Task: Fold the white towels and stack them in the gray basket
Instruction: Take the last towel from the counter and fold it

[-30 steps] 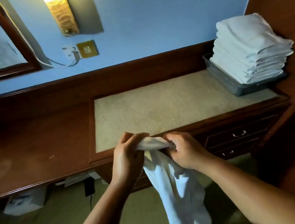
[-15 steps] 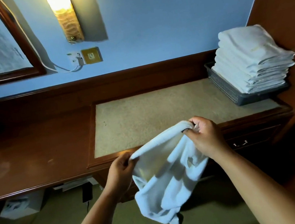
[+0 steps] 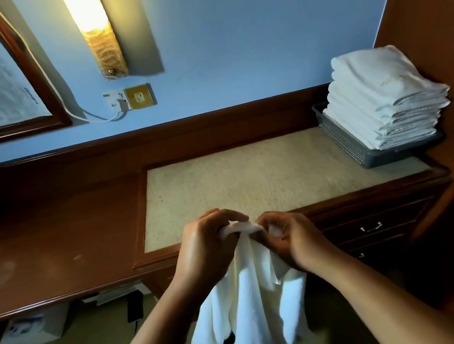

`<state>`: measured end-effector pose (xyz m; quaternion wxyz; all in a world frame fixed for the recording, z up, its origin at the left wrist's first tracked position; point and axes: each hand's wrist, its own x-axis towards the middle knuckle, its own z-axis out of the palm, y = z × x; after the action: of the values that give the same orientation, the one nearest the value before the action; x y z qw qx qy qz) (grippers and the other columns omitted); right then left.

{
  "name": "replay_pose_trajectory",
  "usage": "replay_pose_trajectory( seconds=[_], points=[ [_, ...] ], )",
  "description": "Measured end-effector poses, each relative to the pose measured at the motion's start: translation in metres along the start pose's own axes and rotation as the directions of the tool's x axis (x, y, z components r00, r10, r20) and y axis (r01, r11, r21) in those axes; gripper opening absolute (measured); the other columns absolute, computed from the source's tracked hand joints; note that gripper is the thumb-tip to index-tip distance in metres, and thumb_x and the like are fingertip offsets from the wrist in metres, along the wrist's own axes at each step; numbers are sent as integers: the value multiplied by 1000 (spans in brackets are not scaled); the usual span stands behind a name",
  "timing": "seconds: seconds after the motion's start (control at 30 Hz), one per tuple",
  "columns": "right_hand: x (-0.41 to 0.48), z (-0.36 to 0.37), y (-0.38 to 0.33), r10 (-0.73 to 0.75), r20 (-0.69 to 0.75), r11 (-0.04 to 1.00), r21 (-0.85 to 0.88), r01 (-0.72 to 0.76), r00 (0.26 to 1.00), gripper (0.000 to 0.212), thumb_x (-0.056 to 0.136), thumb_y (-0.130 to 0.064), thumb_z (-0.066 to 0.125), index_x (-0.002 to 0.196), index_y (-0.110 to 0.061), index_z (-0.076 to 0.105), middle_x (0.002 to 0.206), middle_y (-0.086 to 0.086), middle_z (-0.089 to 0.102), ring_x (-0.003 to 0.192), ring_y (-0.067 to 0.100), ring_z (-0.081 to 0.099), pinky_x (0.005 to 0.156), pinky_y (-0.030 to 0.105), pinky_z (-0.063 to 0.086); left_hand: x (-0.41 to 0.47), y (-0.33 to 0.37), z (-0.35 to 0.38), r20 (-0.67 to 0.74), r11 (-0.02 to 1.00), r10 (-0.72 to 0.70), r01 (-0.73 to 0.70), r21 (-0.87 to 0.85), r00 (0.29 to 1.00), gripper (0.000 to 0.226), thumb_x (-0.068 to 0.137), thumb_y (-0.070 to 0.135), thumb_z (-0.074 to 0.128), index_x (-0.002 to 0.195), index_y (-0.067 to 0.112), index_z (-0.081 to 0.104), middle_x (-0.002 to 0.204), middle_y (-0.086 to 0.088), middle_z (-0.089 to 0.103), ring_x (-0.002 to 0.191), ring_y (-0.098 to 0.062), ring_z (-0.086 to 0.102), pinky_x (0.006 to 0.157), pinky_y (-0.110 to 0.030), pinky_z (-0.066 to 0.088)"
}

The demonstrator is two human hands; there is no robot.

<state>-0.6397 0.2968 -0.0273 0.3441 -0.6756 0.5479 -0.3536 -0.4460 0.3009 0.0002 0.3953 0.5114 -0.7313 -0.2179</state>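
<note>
White towel (image 3: 254, 313), top edge bunched, pinched by curled fingers of left hand (image 3: 207, 250) and right hand (image 3: 290, 238); remainder hangs before the front edge of the dresser top (image 3: 250, 180); gray basket (image 3: 343, 138) at its far right corner, folded towels (image 3: 378, 98) stacked above its rim.
</note>
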Motion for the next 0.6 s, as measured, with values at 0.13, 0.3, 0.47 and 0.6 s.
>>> replay_pose_trajectory(
  seconds=[0.13,0.3,0.47,0.6],
  points=[
    [8,-7,-17,-258,-175,961,-150,233,950,23,89,-43,58,80,-22,63,65,-9,59,64,8,58,57,25,46,-8,-4,3,-78,991,-125,128,32,989,25,82,20,82,76,33,61,64,13,62,56,-4,56,50,-17,39],
    [22,-17,-38,-312,-371,949,-165,269,875,25,88,-39,65,74,-19,58,56,-6,49,57,8,49,52,17,33,-21,-28,15,-98,963,-251,259,77,963,23,84,24,78,76,27,57,66,6,60,60,-8,55,52,-21,40],
    [39,-61,-23,-146,-560,989,-94,112,816,32,83,-47,63,78,-16,58,63,-3,56,61,14,52,61,30,41,-25,-65,6,-166,849,-516,528,30,840,24,86,7,66,78,29,60,77,5,65,70,-16,62,58,-36,52],
    [38,-81,7,0,-539,998,-55,-35,843,40,84,-47,65,78,-8,57,61,7,56,60,22,51,58,34,40,-19,-76,-17,-276,755,-644,651,-78,714,30,86,-2,51,81,24,65,81,-2,67,78,-26,63,63,-38,53]
  ],
)
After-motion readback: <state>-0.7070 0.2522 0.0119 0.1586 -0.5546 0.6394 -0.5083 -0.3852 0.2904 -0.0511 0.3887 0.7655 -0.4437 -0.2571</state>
